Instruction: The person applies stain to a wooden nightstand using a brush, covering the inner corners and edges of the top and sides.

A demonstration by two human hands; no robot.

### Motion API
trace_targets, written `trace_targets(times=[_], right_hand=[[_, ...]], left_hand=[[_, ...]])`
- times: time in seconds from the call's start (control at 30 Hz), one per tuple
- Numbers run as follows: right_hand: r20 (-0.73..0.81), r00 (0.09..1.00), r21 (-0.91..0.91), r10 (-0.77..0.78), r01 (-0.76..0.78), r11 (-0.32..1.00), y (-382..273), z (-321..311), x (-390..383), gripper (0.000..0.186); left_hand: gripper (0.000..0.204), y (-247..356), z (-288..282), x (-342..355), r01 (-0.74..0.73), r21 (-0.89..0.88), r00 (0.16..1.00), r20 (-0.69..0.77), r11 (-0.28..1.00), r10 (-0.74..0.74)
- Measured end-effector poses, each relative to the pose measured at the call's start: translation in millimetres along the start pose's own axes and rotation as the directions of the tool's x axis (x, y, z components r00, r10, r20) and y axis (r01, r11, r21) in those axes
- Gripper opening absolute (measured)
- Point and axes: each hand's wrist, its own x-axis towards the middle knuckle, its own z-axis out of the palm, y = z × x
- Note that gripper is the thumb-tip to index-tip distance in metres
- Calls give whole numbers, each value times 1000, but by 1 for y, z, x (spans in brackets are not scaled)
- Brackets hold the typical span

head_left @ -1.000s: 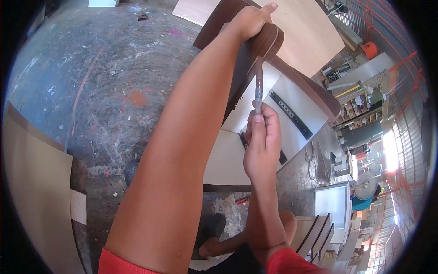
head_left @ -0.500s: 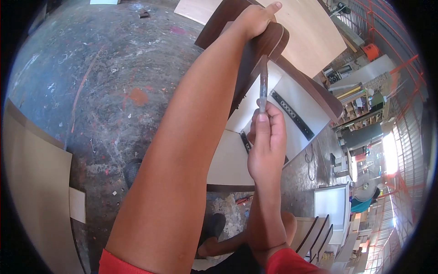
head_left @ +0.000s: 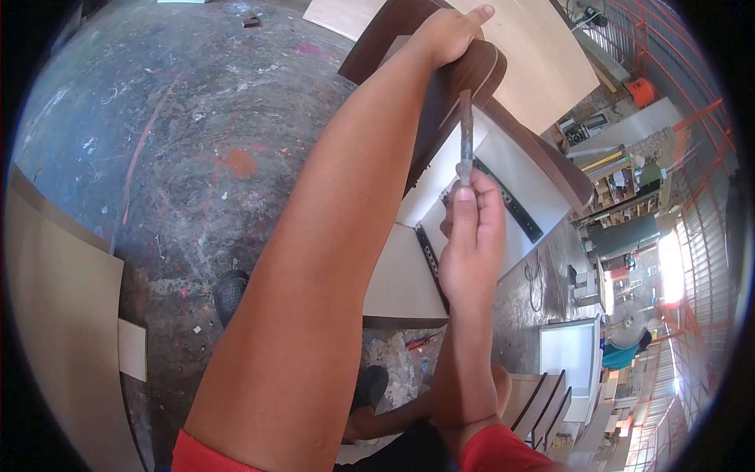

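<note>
Right hand (head_left: 472, 228) shifted rightward, holding narrow tool (head_left: 467, 130)

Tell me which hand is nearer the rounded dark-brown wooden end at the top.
Left: the left hand rests on the rounded end; the right hand is lower in view, apart from it, holding a slim tool pointed toward it.

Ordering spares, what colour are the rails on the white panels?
The rails are black; head view shows them.

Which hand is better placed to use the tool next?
Probably the right: the right hand grips the tool, its tip toward the brown panel, while the left hand is occupied against that panel.
</note>
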Motion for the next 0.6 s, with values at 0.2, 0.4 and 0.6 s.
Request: trace_targets(times=[0.2, 0.4, 0.6], right_hand=[[-22, 999, -27, -48, 48, 999, 4, 0, -12, 30], [7, 1000, 74, 4, -5, 997, 0, 4, -1, 31], [-7, 1000, 73, -31, 31, 997, 2, 0, -13, 30]], left_hand=[[77, -17, 8, 16, -49, -72, 999, -27, 996, 48], [78, -13, 6, 10, -75, -42, 996, -47, 996, 73], [73, -20, 11, 23, -121, -2, 989, -84, 993, 120]])
